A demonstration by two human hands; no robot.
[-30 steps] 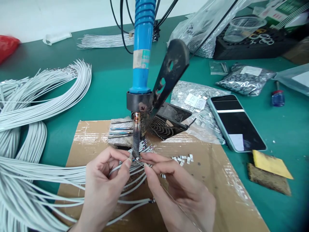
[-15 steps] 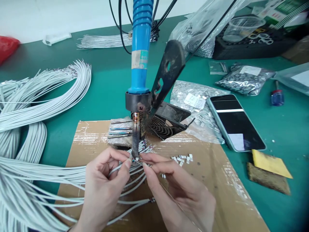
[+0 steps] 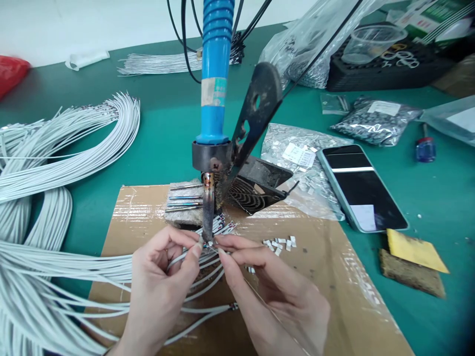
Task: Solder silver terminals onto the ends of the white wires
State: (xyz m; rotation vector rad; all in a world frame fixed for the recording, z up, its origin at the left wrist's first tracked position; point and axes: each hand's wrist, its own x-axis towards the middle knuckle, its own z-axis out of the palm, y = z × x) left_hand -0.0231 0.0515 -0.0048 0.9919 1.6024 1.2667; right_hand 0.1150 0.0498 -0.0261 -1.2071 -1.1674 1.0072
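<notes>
A blue-handled soldering iron hangs tip-down in a black metal bracket. Its dark tip reaches down between my fingertips. My left hand pinches the end of a white cable just left of the tip. Thumb and fingers of my right hand are closed on a thin solder wire, whose length trails down across the palm. A small pale piece sits at the tip between both hands; its exact form is too small to tell. More white cable ends lie behind the fingers.
Cardboard covers the green table in front. Small white pieces lie right of the tip. A fan stands behind the iron. Thick cable bundles fill the left. To the right are a phone, sponges and a screwdriver.
Both hands hold almost the same position at the iron's tip. Only a very slight shift of the whole view shows.
</notes>
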